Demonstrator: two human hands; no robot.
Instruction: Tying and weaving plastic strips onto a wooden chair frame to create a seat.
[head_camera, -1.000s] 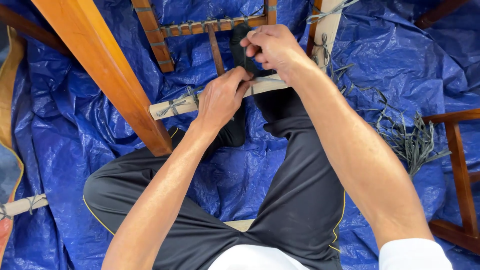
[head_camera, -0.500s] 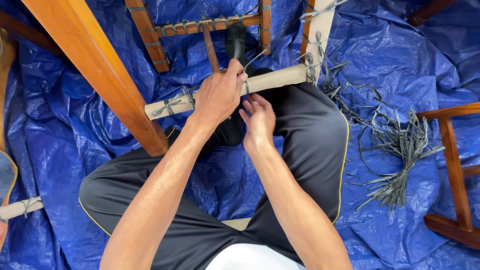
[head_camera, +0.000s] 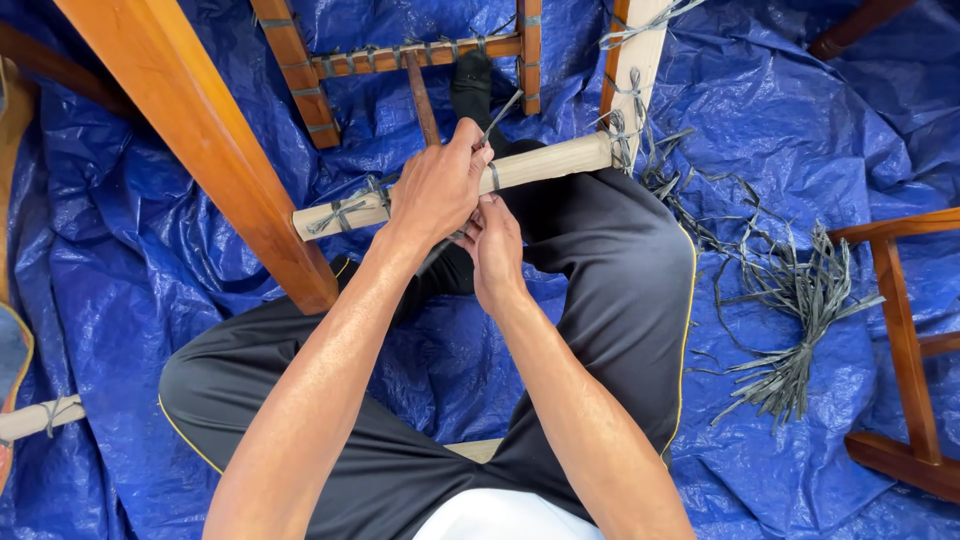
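Note:
A pale wooden rail (head_camera: 545, 163) of a chair frame lies across my lap, with grey cord knots tied on it. My left hand (head_camera: 440, 188) is closed over the rail's middle and pinches a grey strip (head_camera: 500, 117) that rises from it. Just below the rail, my right hand (head_camera: 495, 250) has its fingers up under it, touching the strip's wrap; what it holds is hidden. I sit cross-legged in black trousers (head_camera: 610, 290) on a blue tarp (head_camera: 120, 260).
A thick orange-brown wooden beam (head_camera: 215, 150) slants across the left. A brown rung section (head_camera: 400, 55) with cord ties lies ahead. A bundle of grey strips (head_camera: 790, 300) lies on the tarp at right, beside another wooden chair frame (head_camera: 900, 330).
My right hand came down from above the rail to beneath it and now presses against the wrap. My left hand stayed on the rail.

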